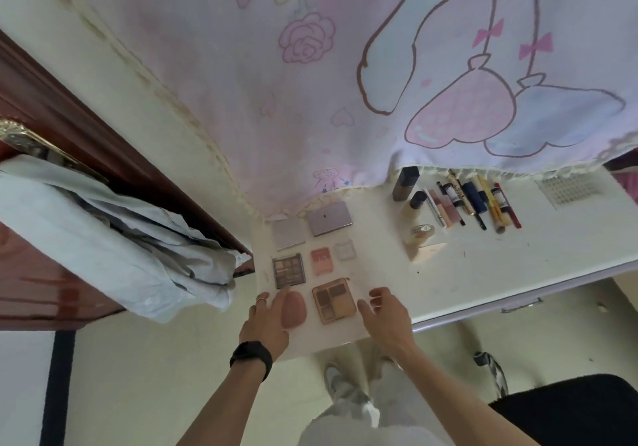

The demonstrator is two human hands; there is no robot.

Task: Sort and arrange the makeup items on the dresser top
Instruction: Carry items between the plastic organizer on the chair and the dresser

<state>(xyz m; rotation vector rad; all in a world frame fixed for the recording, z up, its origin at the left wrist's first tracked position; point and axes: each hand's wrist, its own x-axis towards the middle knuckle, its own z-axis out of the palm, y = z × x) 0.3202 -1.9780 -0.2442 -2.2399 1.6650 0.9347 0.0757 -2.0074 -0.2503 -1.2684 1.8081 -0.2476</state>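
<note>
White tabletop (483, 266), makeup laid out in two groups. Near-left group, flat cases in rows: at the back, grey square compact (288, 233) beside lilac rectangular palette (329, 219); in the middle, dark eyeshadow palette (289, 270), pink compact (322, 261), small clear square case (344, 251); at the front, brown oval sponge (294, 309) and tan four-pan palette (334, 300), side by side, not touching. Left hand (266, 321): grip open, fingers straight, lying along the left edge of the brown oval sponge and touching it; ring (262, 300) on one finger, black wristband (252, 356) at the wrist. Right hand (383, 314): grip open, fingers loosely bent, holding nothing, just right of the tan four-pan palette; contact with it not clear. Far-right group: dark-capped bottle (405, 183) near the back, second bottle (416, 204) and round jar (423, 231) in front of it, peach wedge (428, 250) nearest the front edge; to their right, row of tubes and pencils (473, 204) lying side by side, roughly parallel. Behind, cartoon-print blanket (345, 83) hanging down to the back edge of the tabletop. To the left, red-brown wooden panel (51, 128) with pale cloth (121, 231) hanging against it. Lower right, black chair seat (569, 411).
</note>
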